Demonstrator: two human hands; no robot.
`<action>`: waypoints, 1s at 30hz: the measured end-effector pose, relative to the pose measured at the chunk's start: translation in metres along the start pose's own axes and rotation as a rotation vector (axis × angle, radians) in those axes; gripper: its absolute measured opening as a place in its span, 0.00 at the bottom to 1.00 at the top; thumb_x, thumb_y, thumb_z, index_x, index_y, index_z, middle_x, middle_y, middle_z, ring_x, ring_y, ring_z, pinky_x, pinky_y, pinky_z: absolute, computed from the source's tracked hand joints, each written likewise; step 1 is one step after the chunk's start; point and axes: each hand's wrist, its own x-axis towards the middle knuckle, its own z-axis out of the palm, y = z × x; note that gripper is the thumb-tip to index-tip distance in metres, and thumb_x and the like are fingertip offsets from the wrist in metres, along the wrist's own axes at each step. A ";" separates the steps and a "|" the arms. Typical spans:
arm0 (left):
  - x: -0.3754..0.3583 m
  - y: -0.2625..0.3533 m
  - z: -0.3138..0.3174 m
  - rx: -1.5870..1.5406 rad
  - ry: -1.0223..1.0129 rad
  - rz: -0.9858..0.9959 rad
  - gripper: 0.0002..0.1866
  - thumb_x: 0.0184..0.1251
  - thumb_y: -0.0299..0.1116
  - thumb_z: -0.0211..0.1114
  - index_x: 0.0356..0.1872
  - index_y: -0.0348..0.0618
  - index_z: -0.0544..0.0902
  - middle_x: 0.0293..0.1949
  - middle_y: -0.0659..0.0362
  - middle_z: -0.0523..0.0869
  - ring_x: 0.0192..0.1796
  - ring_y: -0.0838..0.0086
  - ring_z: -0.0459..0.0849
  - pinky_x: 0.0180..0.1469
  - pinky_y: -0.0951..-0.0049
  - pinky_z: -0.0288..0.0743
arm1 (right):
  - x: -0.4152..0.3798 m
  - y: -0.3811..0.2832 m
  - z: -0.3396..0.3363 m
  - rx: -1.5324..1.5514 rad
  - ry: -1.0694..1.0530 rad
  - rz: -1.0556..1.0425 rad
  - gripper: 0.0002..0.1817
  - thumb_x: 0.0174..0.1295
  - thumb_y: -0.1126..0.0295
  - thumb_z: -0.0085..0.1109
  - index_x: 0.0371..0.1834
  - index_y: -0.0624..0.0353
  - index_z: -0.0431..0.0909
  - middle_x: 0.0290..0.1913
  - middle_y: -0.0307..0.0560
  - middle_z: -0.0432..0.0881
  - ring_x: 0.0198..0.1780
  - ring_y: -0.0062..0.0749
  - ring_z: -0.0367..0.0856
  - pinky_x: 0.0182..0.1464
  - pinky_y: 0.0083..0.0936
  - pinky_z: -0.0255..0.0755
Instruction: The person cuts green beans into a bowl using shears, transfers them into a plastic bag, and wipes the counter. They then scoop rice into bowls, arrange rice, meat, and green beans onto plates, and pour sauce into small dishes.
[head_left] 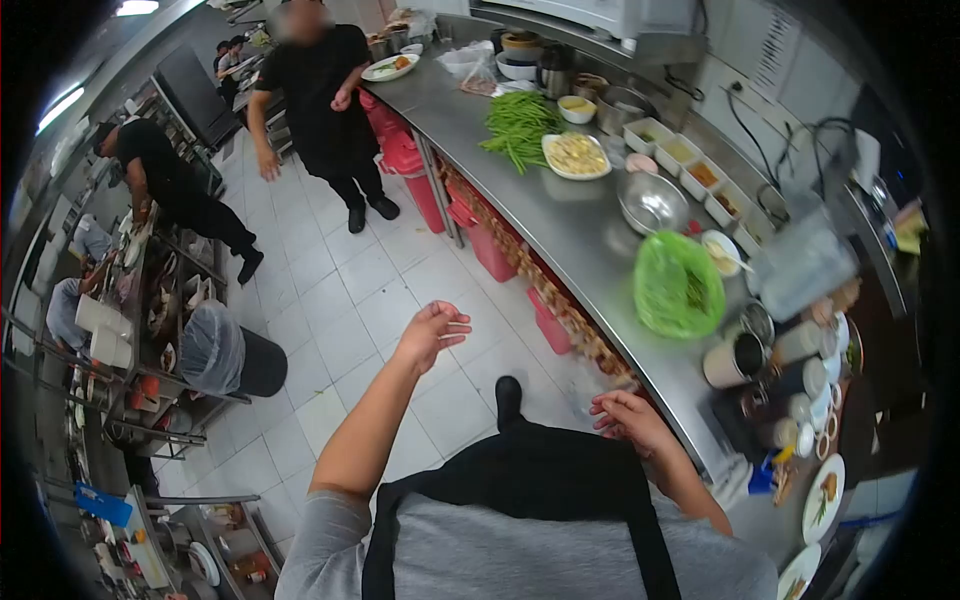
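Over the tiled floor, my left hand (pixel 433 332) is held out in mid-air with its fingers loosely curled and apart, nothing in it. My right hand (pixel 628 418) hangs beside the counter's front edge, fingers slightly bent, with no object visible in it. To the right, the steel counter (pixel 585 235) carries green beans (pixel 520 128), a white dish of chopped yellowish food (pixel 576 156), a metal bowl (pixel 653 203) and a bowl lined with a green bag (pixel 679 286). Neither hand touches these.
A person in black (pixel 318 100) stands ahead by the counter; another person (pixel 170 170) leans over the left-hand shelving. A lined black bin (pixel 262 362) stands at left. Red bins (pixel 490 245) sit below the counter. Plates (pixel 824 498) lie at lower right.
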 end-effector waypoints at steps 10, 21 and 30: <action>0.237 0.139 -0.165 -0.248 0.300 0.088 0.16 0.72 0.42 0.48 0.24 0.46 0.71 0.34 0.55 0.80 0.39 0.61 0.83 0.44 0.66 0.78 | 0.268 -0.142 0.026 0.171 -0.052 -0.130 0.16 0.68 0.59 0.47 0.49 0.60 0.72 0.37 0.43 0.79 0.33 0.24 0.79 0.30 0.17 0.71; 0.567 0.338 -0.290 -0.327 0.346 0.280 0.17 0.72 0.35 0.45 0.51 0.30 0.67 0.47 0.44 0.76 0.48 0.56 0.81 0.51 0.65 0.79 | 0.352 -0.194 0.034 0.355 0.277 -0.190 0.17 0.69 0.59 0.44 0.48 0.62 0.73 0.35 0.47 0.80 0.31 0.26 0.79 0.27 0.18 0.72; 0.844 0.463 -0.402 -0.362 0.215 0.228 0.31 0.71 0.46 0.45 0.58 0.22 0.61 0.55 0.38 0.72 0.56 0.53 0.75 0.61 0.62 0.70 | 0.339 -0.148 0.113 0.919 0.664 0.080 0.22 0.68 0.52 0.43 0.39 0.62 0.77 0.27 0.49 0.81 0.23 0.29 0.79 0.28 0.23 0.75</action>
